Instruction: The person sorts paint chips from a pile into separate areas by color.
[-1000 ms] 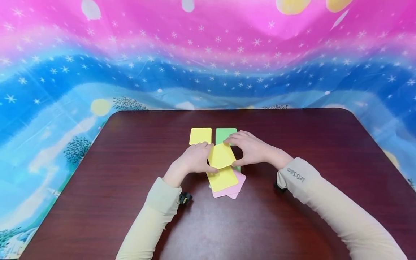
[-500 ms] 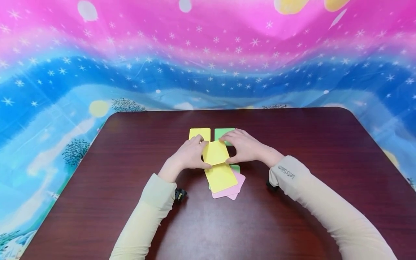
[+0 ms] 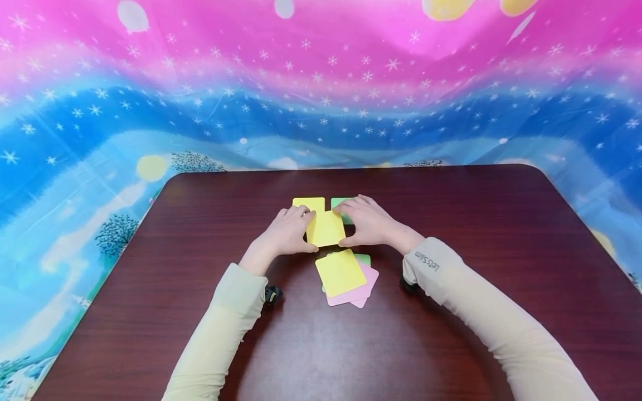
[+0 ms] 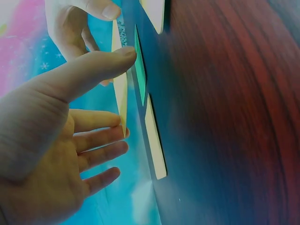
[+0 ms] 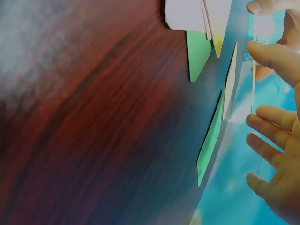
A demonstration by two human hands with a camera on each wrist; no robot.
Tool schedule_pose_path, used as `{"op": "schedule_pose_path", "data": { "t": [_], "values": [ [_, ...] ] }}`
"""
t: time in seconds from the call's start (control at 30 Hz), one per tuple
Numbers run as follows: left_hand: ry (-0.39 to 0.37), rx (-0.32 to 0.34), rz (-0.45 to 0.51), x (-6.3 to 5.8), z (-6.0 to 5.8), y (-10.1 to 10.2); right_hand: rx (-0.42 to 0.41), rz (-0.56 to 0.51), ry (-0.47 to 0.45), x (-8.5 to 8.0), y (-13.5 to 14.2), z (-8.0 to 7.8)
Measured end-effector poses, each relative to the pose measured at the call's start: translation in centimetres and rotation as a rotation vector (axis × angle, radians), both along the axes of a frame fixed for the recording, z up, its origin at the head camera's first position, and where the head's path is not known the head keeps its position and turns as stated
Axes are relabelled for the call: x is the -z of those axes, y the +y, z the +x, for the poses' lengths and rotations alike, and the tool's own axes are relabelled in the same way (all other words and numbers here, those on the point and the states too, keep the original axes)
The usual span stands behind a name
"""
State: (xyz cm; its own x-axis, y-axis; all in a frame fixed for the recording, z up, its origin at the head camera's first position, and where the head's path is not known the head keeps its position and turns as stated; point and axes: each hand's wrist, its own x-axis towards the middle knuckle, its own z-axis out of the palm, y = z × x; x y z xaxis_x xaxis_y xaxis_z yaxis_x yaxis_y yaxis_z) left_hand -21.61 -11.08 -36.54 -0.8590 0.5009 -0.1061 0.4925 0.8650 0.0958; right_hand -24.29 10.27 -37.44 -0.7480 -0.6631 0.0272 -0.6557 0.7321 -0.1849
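Both hands hold one square yellow card by its edges, lifted over the table. My left hand grips its left side, thumb at the near corner and fingers at the far one. On the opposite side my right hand grips it the same way. Seen from the left wrist, the held card is nearly edge-on and apart from the tabletop. Behind it lie a yellow card and, to the right, a green card, partly hidden by the right hand.
Nearer me is a loose, fanned pile with a yellow card on top, pink cards and a green card showing beneath. All lie on a dark wooden table. A patterned cloth hangs behind it.
Both hands have carried the yellow card left and slightly away from me, off the pile and toward the yellow card behind. It has turned straighter. The pile has stayed put.
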Motion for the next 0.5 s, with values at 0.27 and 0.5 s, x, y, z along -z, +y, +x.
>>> {"op": "schedule_pose_path", "data": {
  "t": [0.27, 0.5],
  "values": [
    [-0.011, -0.019, -0.003, 0.2, -0.5, -0.5, 0.005, 0.010, 0.033, 0.4, -0.7, -0.5],
    [-0.019, -0.033, 0.020, 0.4, -0.7, -0.7, 0.031, 0.040, 0.029, 0.7, -1.3, -0.9]
  ]
}}
